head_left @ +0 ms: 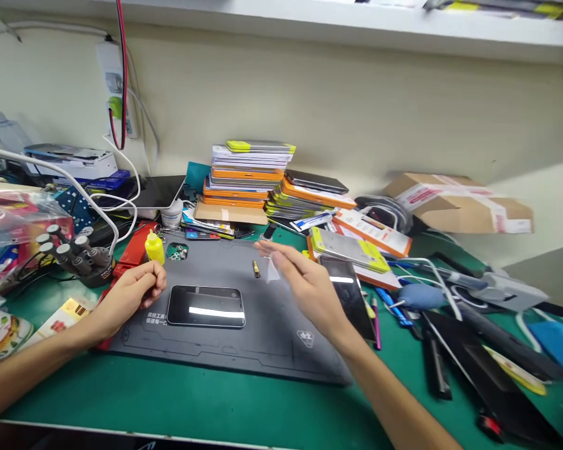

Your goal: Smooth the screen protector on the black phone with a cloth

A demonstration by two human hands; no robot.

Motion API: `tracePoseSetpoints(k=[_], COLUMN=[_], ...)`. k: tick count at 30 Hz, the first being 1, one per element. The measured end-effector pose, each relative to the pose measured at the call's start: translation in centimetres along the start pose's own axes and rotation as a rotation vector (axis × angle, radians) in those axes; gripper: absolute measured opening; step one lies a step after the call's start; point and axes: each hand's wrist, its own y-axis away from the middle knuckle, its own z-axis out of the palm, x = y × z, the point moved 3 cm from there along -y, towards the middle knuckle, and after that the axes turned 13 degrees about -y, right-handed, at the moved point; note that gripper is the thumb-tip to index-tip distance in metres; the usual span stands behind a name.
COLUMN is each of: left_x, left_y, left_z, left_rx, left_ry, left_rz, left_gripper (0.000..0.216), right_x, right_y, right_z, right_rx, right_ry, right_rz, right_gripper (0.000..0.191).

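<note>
A smartphone (pixel 205 306) lies flat, its dark screen up, on a dark grey work mat (pixel 263 350). Just left of it, my left hand (pixel 143 286) is curled into a loose fist near the mat's left edge, with nothing seen in its fingers. My right hand (pixel 307 284) hovers above the mat's right half. Between its thumb and straight fingers is a small translucent white triangular piece (pixel 273 269), somewhat blurred. A small brass-coloured cylinder (pixel 256 269) lies on the mat left of that hand. Behind my left hand stands a yellow squeeze bottle (pixel 154 247).
Behind the mat rise stacked flat boxes (pixel 248 181). A dark phone-like panel (pixel 349 294) lies right of my right hand. A blue air blower (pixel 420 296) and assorted tools fill the right side. A screwdriver holder (pixel 94 269) stands left, and a cardboard box (pixel 469 206) sits back right.
</note>
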Motion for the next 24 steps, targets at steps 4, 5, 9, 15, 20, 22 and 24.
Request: tracePoseSetpoints(k=[4, 5, 9, 15, 20, 22, 24], left_x=[0.0, 0.1, 0.4, 1.2, 2.5, 2.5, 1.9], left_y=[0.2, 0.2, 0.2, 0.6, 0.9, 0.2, -0.9], left_z=[0.0, 0.1, 0.2, -0.3, -2.1, -3.0, -4.0], left_rx=[-0.017, -0.024, -0.012, 0.200, 0.467, 0.549, 0.594], left_ry=[-0.037, -0.042, -0.041, -0.032, -0.300, -0.501, -0.637], left_rz=[-0.028, -0.034, -0.021, 0.156, 0.452, 0.485, 0.449], left_gripper=[0.014, 0.014, 0.014, 0.019, 0.030, 0.037, 0.052], right_x=[1.2, 1.4, 1.9, 2.4, 2.6, 2.6, 2.6], right_y=[0.6, 0.9, 1.3, 0.9, 1.3, 1.5, 1.7], right_z=[0.9, 1.2, 1.0, 0.2, 1.0, 1.4, 1.8], right_rx=[-0.022, -0.033, -0.045, 0.000, -0.059, -0.088, -0.120], right_ry=[-0.017, -0.012, 0.024, 0.174, 0.231, 0.251, 0.272], right_rz=[-0.007, -0.015, -0.052, -0.104, -0.104, -0.108, -0.110], right_gripper=[0.034, 0.030, 0.023, 0.021, 0.018, 0.019, 0.019])
